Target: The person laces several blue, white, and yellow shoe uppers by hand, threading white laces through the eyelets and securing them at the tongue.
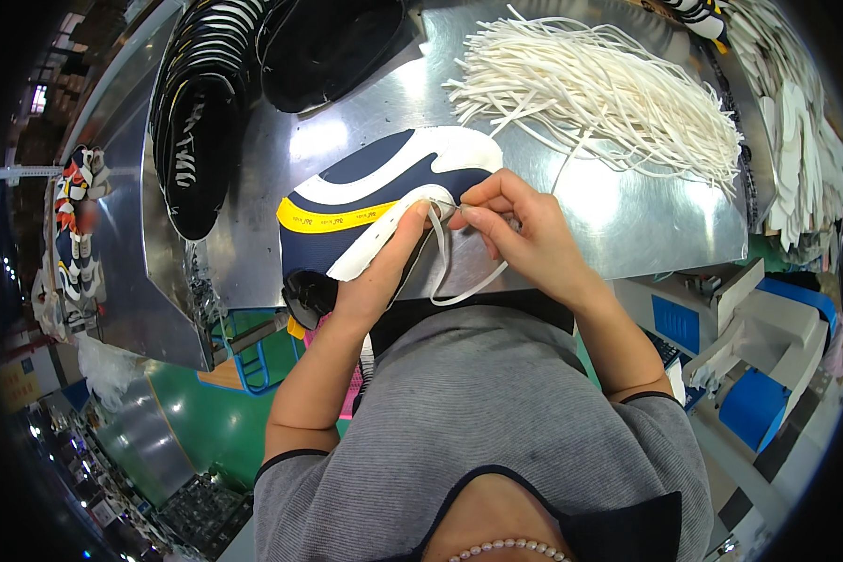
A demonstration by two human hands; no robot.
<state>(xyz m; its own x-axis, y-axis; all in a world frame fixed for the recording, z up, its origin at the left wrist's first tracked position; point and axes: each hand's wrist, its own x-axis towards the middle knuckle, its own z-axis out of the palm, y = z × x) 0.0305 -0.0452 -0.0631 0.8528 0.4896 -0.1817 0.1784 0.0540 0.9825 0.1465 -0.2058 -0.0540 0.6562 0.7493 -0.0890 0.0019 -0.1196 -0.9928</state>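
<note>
Shiny metal table (pixel 628 215) in a cluttered workshop.

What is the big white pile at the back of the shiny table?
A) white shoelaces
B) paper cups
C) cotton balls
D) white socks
A: the pile of white shoelaces is long flat strands fanned out on the metal table, like the lace the right hand pinches at the navy shoe upper.
</note>
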